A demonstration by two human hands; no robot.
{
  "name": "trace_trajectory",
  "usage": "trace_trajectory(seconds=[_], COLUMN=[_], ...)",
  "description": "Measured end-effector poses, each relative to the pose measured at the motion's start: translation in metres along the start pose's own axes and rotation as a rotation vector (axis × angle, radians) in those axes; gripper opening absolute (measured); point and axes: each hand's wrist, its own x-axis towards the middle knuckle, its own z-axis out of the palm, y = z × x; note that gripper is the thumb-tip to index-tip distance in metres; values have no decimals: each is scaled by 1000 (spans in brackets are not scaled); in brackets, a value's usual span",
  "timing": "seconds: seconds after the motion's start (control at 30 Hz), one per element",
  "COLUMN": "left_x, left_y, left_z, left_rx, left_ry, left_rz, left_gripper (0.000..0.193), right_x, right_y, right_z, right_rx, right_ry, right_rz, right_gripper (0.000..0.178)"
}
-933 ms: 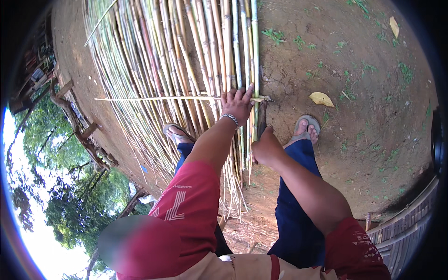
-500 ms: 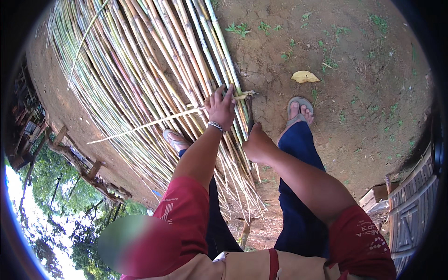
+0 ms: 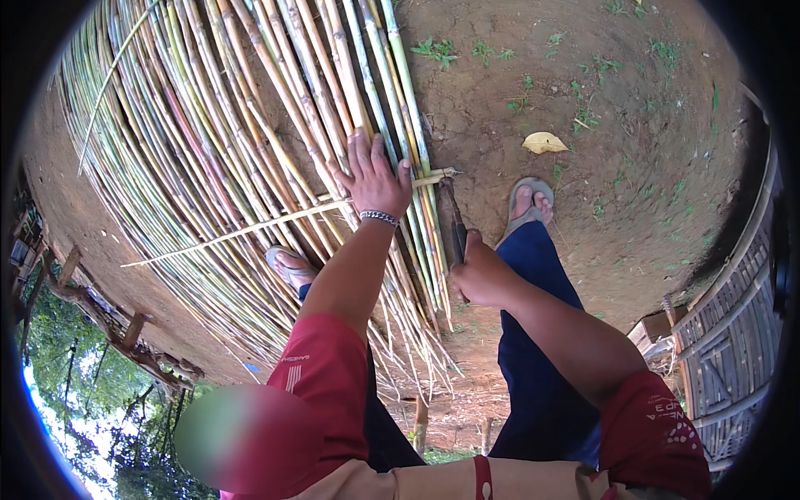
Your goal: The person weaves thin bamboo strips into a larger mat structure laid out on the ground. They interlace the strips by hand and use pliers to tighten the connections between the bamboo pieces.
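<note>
Long jointed canes [image 3: 250, 108], bamboo-like and green to tan, lie side by side on the ground. A thin pale strip [image 3: 237, 234] runs crosswise over them, its far end poking out past the right edge of the canes. My left hand [image 3: 380, 179] rests palm down on the canes, fingers spread, covering part of the strip. To its right, my right hand [image 3: 479, 273] is wrapped around the handle of a knife [image 3: 451, 213]. The knife's dark, brownish blade points away from me, its tip close to the strip's right end.
My sandalled left foot [image 3: 291, 267] stands among the canes, and my right foot [image 3: 531, 202] on bare soil. A yellow leaf [image 3: 545, 142] lies beyond it. Woven slats [image 3: 729, 350] stand at right; a log rail [image 3: 100, 308] is at lower left.
The fingers of my left hand have spread and flattened over the canes, reaching slightly left. My right hand with the knife has drawn a little toward me and right. The view has shifted slightly.
</note>
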Motion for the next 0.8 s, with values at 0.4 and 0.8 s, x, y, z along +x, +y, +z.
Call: trace_trajectory(seconds=[0.4,0.8], left_x=[3,2], left_y=[-50,-33], left_z=[-13,-10], left_rx=[-2,-76], left_ry=[-210,-239], left_rz=[715,656], left_gripper=[14,16], right_x=[-10,-11], right_y=[-15,-21], right_z=[-16,-26], right_rx=[426,-71], right_ry=[-45,-174], right_rz=[169,76], right_gripper=[30,59])
